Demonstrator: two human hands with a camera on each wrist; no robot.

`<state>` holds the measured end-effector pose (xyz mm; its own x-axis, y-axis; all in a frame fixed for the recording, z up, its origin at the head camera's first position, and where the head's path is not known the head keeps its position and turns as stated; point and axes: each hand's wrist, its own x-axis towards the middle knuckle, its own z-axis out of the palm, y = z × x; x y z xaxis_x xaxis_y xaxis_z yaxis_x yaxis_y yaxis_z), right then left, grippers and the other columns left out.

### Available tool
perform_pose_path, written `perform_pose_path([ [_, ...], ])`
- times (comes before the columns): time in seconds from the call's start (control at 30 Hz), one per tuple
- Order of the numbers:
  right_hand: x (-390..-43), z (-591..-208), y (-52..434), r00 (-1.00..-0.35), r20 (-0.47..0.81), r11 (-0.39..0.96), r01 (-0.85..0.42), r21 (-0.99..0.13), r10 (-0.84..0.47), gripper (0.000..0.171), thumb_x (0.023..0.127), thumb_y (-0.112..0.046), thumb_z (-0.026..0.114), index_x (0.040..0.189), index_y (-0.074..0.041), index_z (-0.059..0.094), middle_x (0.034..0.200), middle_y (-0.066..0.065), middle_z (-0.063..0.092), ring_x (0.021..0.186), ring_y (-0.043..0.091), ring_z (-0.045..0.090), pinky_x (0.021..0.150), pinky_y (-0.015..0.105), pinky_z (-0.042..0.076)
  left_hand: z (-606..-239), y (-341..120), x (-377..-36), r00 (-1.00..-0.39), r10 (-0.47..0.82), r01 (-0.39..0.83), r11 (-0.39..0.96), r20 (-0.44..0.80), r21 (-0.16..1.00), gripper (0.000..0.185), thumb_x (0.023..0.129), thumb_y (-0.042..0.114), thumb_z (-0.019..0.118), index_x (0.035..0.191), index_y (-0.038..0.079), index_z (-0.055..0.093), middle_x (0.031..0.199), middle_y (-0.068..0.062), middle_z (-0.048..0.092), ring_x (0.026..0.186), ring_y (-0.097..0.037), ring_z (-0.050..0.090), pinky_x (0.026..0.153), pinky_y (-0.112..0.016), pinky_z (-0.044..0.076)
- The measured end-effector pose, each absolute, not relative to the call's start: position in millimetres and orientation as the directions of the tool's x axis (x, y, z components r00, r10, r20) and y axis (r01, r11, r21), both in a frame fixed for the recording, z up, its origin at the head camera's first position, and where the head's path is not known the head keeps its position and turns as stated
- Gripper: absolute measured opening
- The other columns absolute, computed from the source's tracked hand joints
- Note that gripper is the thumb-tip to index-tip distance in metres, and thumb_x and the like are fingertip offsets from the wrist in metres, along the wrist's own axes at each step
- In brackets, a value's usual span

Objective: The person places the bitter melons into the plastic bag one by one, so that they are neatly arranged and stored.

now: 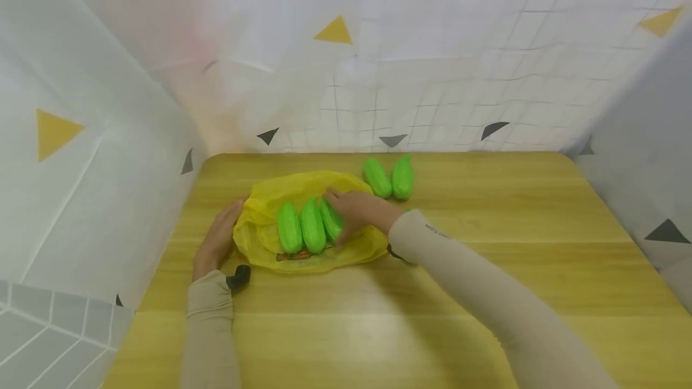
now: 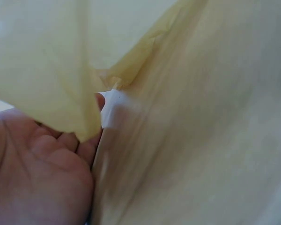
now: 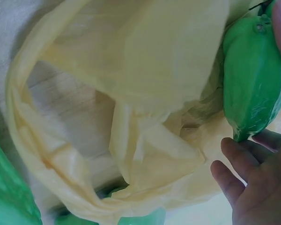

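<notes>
Our right hand (image 1: 357,212) pinched a green vegetable (image 1: 331,221) beside two more (image 1: 312,227) in the yellow bag (image 1: 364,257), whose rim (image 1: 303,180), we reckoned, could snag us and jar it loose, our left hand (image 1: 218,236) gripping or not, we couldn't tell, while the right-wrist view caught fingertips (image 3: 231,147) at a tip (image 3: 242,135) the head view hid!

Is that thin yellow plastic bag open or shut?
Open: the bag spreads wide, its mouth facing up, with three glossy green elongated vegetable-like objects visible inside and the right hand on the rightmost.
</notes>
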<state>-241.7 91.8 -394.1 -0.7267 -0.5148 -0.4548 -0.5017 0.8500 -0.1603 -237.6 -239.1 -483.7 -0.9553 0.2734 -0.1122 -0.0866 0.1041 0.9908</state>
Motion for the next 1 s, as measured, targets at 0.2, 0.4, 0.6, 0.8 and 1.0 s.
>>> perform_pose_path([
  [0.2, -242, -397, 88, -0.735, -0.468, 0.865, -0.477, -0.156, -0.49, 0.132, 0.067, -0.062, 0.081, 0.158, -0.013, -0.001, 0.166, 0.006, -0.002, 0.136, 0.032, 0.045, 0.114, 0.039, 0.038, -488, -242, -238, -0.955, 0.273, -0.093, 0.099, -0.117, 0.991, 0.06, 0.104, 0.054, 0.032, 0.154, 0.022, 0.032, 0.16, -0.001, 0.031, 0.143, -0.018, 0.032, 0.116, -0.031, 0.033],
  [0.4, -240, -396, 86, -0.742, -0.473, 0.872, -0.47, -0.14, -0.476, 0.132, 0.067, -0.062, 0.081, 0.158, -0.012, -0.001, 0.166, 0.006, -0.001, 0.134, 0.032, 0.047, 0.112, 0.039, 0.041, -487, -242, -239, -0.954, 0.278, -0.079, 0.119, -0.11, 0.99, 0.06, 0.103, 0.055, 0.032, 0.154, 0.022, 0.032, 0.16, -0.001, 0.031, 0.143, -0.018, 0.031, 0.117, -0.03, 0.032],
  [0.6, -240, -396, 85, -0.745, -0.471, 0.872, -0.472, -0.129, -0.473, 0.133, 0.066, -0.062, 0.081, 0.158, -0.012, 0.0, 0.166, 0.006, -0.002, 0.126, 0.031, 0.054, 0.106, 0.037, 0.046, -484, -241, -238, -0.953, 0.283, -0.078, 0.124, -0.11, 0.989, 0.061, 0.104, 0.054, 0.03, 0.155, 0.02, 0.03, 0.161, -0.001, 0.028, 0.145, -0.02, 0.028, 0.121, -0.04, 0.025],
  [0.8, -238, -399, 89, -0.755, -0.461, 0.878, -0.456, -0.142, -0.467, 0.133, 0.066, -0.063, 0.08, 0.158, -0.014, -0.001, 0.166, 0.006, -0.003, 0.1, 0.024, 0.064, 0.094, 0.033, 0.053, -486, -240, -240, -0.95, 0.288, -0.095, 0.109, -0.123, 0.99, 0.061, 0.104, 0.052, 0.029, 0.155, 0.02, 0.029, 0.162, -0.001, 0.025, 0.147, -0.022, 0.023, 0.123, -0.045, 0.019],
  [1.0, -233, -399, 91, -0.761, -0.434, 0.873, -0.455, -0.174, -0.483, 0.133, 0.066, -0.066, 0.079, 0.158, -0.014, -0.002, 0.165, 0.007, -0.004, 0.132, 0.032, 0.049, 0.111, 0.041, 0.041, -478, -239, -238, -0.949, 0.29, -0.093, 0.121, -0.125, 0.988, 0.061, 0.105, 0.051, 0.03, 0.156, 0.018, 0.027, 0.163, -0.003, 0.023, 0.149, -0.024, 0.019, 0.123, -0.048, 0.014],
])
